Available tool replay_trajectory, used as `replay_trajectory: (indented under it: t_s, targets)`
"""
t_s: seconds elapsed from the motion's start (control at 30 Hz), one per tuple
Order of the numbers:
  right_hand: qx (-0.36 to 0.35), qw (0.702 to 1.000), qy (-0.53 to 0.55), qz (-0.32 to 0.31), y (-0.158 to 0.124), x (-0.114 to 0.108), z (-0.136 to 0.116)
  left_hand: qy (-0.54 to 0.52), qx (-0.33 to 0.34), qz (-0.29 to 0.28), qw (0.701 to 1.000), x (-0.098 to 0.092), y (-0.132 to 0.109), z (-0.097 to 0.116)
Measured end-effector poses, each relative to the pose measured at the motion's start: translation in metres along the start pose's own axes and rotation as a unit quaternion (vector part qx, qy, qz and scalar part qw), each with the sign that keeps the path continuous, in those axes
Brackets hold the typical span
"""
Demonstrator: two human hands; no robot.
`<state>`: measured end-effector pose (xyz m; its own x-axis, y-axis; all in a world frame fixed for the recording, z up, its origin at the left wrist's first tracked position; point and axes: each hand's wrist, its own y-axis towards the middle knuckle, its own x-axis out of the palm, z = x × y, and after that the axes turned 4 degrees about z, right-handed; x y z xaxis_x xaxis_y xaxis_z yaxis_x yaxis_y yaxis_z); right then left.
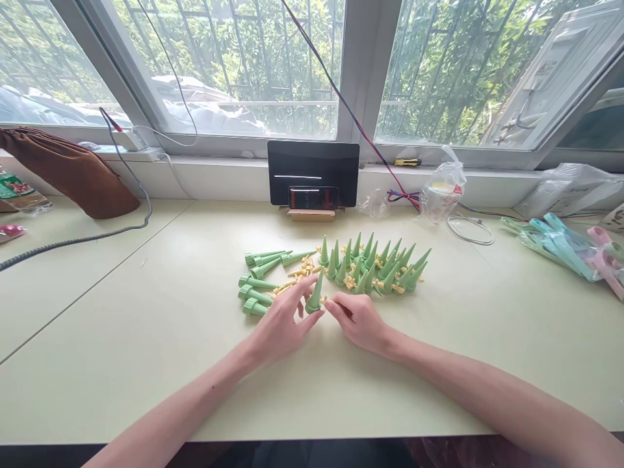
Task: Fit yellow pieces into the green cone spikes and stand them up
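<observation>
One green spike (314, 299) stands pinched by the left hand (283, 320), fingers bowed; at its four o'clock, the curled right hand (359, 320) apparently grips a yellow fitting (325, 299): best kept straight.

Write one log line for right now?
left hand: holds green cone | right hand: pinches its yellow side piece | beyond: standing cones

Here's our single view, from the wearer's head, looking forward and down past the nearby hands (283, 322), across the surface (97, 338) to the windows (234, 65).
</observation>
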<state>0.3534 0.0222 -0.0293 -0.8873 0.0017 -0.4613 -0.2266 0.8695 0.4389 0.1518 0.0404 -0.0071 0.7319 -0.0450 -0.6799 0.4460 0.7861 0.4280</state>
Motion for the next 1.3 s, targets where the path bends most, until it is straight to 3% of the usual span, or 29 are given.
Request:
replay_trajectory:
  t_s: [0.3,0.63,1.3]
  targets:
    - [0.0,1.0,-0.018,-0.012,-0.0003,0.0004,0.001,0.006,0.021,0.01,1.0,0.001,-0.0015,-0.0022]
    - [-0.008,0.999,0.027,0.023,-0.0008,0.0017,0.0004,0.009,-0.006,0.034,0.999,0.0014,0.001,0.0004]
    - [-0.003,1.0,-0.008,0.003,-0.0009,-0.0005,0.0019,0.014,0.047,0.041,0.998,0.0014,0.0004,-0.0053]
